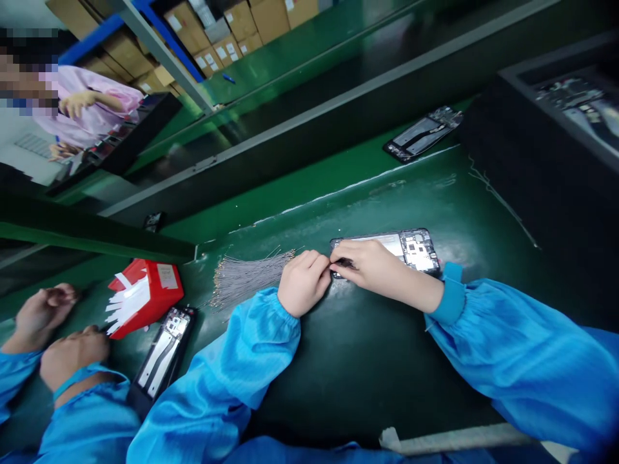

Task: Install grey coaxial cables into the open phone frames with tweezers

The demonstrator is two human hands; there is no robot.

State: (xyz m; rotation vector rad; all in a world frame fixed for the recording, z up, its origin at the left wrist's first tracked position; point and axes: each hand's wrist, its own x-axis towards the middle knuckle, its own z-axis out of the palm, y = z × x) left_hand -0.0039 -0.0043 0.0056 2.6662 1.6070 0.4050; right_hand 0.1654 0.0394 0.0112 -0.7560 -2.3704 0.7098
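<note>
An opened phone body (pixel 420 250), with bare circuitry and a silver plate, lies flat on the green bench in front of me. My right hand (pixel 370 263) reaches over its left end, fingers pinched together. Just left of that end is my left hand (pixel 304 283), closed, its fingertips almost meeting the right hand's. Whatever sits between the fingertips of either hand is too small or hidden to name. Beside my left hand is a flat bundle of thin grey cables (pixel 251 277) with gold-coloured ends, partly covered by that hand.
A red box (pixel 167 290) of white strips and another opened phone (pixel 164 351) lie at left, near a co-worker's hands (pixel 75 354). A phone body (pixel 423 134) rests on the raised back ledge. A black tray (pixel 527 129) of phone parts stands right. Someone in pink works across the line.
</note>
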